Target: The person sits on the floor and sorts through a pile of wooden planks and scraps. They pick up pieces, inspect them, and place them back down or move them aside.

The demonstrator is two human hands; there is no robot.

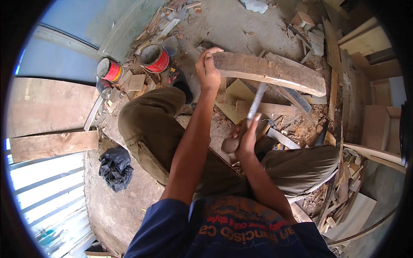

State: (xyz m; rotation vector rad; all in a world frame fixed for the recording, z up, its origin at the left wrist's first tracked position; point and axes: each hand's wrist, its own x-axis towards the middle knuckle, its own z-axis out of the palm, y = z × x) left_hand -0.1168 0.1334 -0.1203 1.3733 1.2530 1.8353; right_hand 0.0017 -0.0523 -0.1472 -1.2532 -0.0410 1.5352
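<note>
You sat low on the dirt floor (232, 26) with your knees spread apart, in brown trousers.

Your left hand (207, 69) was stretched out in front of you. Its fingers were curled tight around the left end of a long curved piece of wood (275, 71). The wood ran off to the right, and you held it up above the scraps on the floor.

Your right hand (247, 137) was closer to your body, between your knees. It was closed around the wooden handle of a chisel (254, 107). The grey metal blade pointed up toward the underside of the curved wood. I could not tell if the tip touched the wood.

Under the curved wood lay a flat pale board (236, 96) and lots of small wood scraps and chips (301, 124). More planks and offcuts were piled along the right side of the floor.

Near the far left part of the floor stood a red tin (154, 58) with its open top showing. A second red can (109, 70) stood just left of it, close to small wood blocks. A crumpled black plastic bag (115, 167) lay on the floor beside your left leg. Wide wooden planks (51, 122) lay at the left edge.
</note>
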